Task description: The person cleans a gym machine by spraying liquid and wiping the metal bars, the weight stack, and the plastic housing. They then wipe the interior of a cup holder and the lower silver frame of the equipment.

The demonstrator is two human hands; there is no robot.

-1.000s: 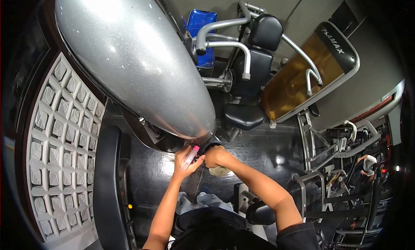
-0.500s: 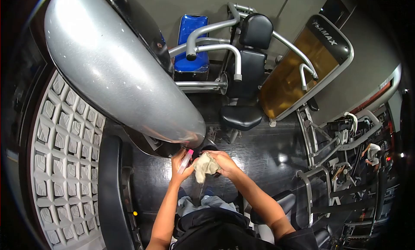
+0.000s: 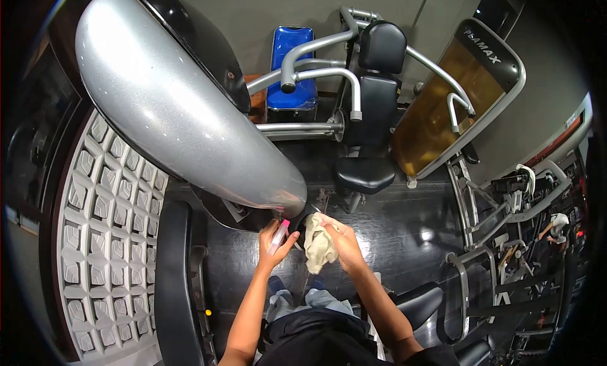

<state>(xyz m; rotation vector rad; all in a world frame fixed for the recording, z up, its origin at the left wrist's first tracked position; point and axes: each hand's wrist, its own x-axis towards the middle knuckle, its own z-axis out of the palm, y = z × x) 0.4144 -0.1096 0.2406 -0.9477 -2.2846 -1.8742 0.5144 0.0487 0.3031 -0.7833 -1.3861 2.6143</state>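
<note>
My left hand [image 3: 274, 247] grips a small clear spray bottle [image 3: 279, 235] with a pink cap, tilted up toward the lower end of a large silver machine shroud [image 3: 190, 113]. My right hand [image 3: 341, 239] holds a crumpled beige cloth [image 3: 318, 247] that hangs down just right of the bottle. Both hands are close together below the shroud's rounded tip, over the dark floor. My knees in blue jeans [image 3: 303, 299] show beneath them.
A black padded bar [image 3: 174, 277] runs down on the left beside a white grid-patterned panel [image 3: 107, 233]. A black-seated gym machine [image 3: 370, 113] with silver arms stands ahead, an amber weight-stack shield [image 3: 452, 94] to its right. More machines and a distant person [image 3: 557, 225] stand far right.
My right hand has come away from under the shroud's tip and lifted the cloth into full view. The left hand keeps the bottle in about the same spot. The view has shifted a little.
</note>
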